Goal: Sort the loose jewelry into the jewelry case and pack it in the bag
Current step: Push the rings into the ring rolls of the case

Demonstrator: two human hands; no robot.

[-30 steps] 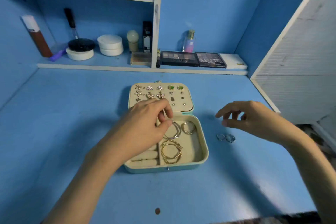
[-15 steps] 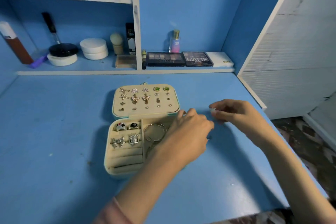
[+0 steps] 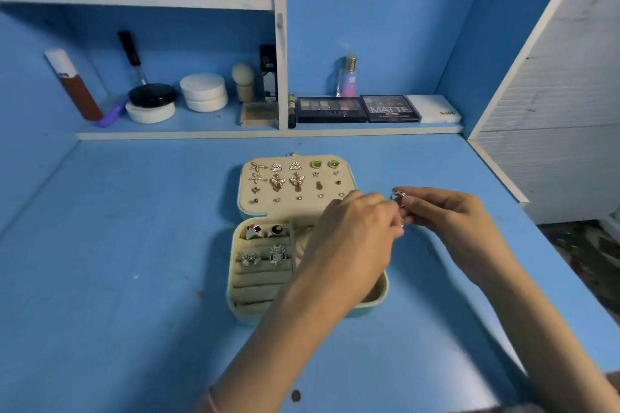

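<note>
The open mint jewelry case (image 3: 234, 282) lies mid-table. Its lid (image 3: 303, 205) carries several stud earrings, and several rings (image 3: 265, 231) sit in the left slots. My left hand (image 3: 352, 238) reaches across the case's right compartment and hides what lies in it. Its curled fingertips meet my right hand (image 3: 449, 218) just right of the case. My right hand pinches a small silver hoop (image 3: 398, 195) at its fingertips. A second small glint shows at my left fingertips. No bag is in view.
On the low shelf (image 3: 268, 135) behind the case stand makeup palettes (image 3: 359, 109), a perfume bottle (image 3: 348, 77), cream jars (image 3: 204, 92) and a brush. A white louvred panel (image 3: 553, 94) walls off the right side. A small dark spot (image 3: 296, 395) marks the table near me.
My left hand left the case's right compartment and swung right to where two silver hoops lay on the table. Both hands now meet there, holding the hoops above the table.
</note>
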